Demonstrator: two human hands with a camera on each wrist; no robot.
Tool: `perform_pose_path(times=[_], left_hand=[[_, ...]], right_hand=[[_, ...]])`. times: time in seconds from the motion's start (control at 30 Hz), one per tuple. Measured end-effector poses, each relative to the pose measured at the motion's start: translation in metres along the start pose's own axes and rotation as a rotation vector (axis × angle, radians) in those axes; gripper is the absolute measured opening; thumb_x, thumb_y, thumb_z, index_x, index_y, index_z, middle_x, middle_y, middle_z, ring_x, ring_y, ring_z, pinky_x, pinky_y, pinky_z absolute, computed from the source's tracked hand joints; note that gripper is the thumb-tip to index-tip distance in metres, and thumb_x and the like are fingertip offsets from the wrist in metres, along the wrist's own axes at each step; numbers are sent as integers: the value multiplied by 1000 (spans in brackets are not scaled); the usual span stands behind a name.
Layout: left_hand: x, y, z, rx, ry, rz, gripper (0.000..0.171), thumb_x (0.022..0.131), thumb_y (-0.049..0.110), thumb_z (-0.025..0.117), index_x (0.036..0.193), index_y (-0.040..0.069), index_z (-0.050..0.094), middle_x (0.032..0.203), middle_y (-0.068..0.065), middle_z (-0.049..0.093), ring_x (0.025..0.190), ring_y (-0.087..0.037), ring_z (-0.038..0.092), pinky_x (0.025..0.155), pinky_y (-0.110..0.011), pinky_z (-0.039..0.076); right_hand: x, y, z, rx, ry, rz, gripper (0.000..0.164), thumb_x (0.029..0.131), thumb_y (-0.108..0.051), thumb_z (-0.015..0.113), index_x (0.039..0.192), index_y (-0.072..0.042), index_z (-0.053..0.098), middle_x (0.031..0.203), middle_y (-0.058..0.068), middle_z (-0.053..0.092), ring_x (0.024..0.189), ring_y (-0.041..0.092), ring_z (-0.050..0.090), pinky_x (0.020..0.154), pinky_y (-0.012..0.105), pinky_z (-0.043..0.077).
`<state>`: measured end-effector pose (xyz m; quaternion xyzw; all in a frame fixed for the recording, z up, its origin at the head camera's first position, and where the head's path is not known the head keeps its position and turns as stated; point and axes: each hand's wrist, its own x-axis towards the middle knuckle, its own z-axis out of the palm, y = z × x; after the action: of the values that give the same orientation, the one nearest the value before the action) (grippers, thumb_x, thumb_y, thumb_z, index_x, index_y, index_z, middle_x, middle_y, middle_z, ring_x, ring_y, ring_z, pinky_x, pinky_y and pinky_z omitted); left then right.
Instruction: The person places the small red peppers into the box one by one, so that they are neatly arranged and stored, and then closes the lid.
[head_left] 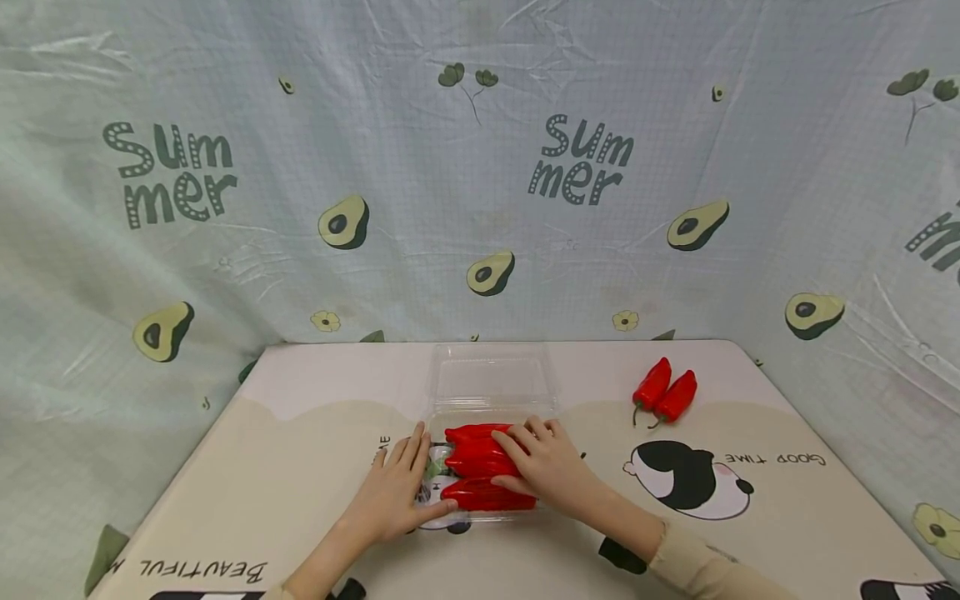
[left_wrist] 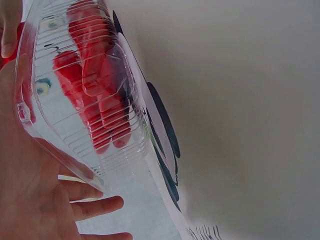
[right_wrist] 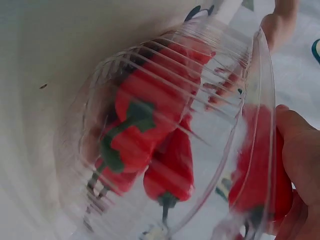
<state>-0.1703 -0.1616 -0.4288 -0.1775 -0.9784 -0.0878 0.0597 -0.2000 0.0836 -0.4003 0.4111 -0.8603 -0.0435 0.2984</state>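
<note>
A clear box [head_left: 504,517] sits open on a pale, printed surface [head_left: 315,450], about midway between the left and right edges, its clear lid [head_left: 491,375] folded back flat toward the far edge. Inside we see red peppers, three of them showing on top side by side: a far pepper [head_left: 471,432], a middle pepper [head_left: 474,461] and a near pepper [head_left: 487,495], their narrow tips pointing to the surface's left edge. Through the ribbed wall, the right wrist view shows us more than one layer, with green stems at the right end. The right hand [head_left: 558,477] reaches in from the right edge's side and holds the middle pepper, thumb on its near side and fingers on its far side. The left hand [head_left: 388,498] lies along the left side of the box, its grip wide: fingers straight and spread, thumb stretched toward the near pepper's tip; whether the thumb touches that pepper we cannot tell. Toward the far right corner of the surface, well apart from the box, two loose peppers [head_left: 677,397] lie side by side, stems toward us. Between them and us is a printed dog [head_left: 690,479]. Behind the far edge hangs a pale curtain [head_left: 420,167] patterned with avocados and the word "Summer".
</note>
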Motion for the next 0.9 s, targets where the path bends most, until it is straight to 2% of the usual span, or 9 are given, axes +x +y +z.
perform_pose_path(times=[0.27,0.63,0.9], left_hand=[[0,0,-1,4,8,10,98,73,72,44,137,-2,31,146,-16,25,126,-33,35,96,-61,30],[0,1,-1,18,24,18,97,73,71,45,135,-2,33,145,-16,28,124,-33,37,95,-60,31],[0,0,-1,19,19,14,97,73,71,44,136,-2,33,145,-16,27,124,-34,37,96,-60,29]], right_hand=[[9,-8,7,-65,10,-16,53,76,-56,57,113,-18,58,100,-1,60,92,16,49,76,33,43],[13,-14,14,-90,-87,-20,52,78,-58,54,113,-20,55,100,-2,57,94,17,48,82,33,43],[15,-15,19,-91,-122,-11,52,79,-58,53,113,-20,53,100,-2,56,94,17,47,82,34,42]])
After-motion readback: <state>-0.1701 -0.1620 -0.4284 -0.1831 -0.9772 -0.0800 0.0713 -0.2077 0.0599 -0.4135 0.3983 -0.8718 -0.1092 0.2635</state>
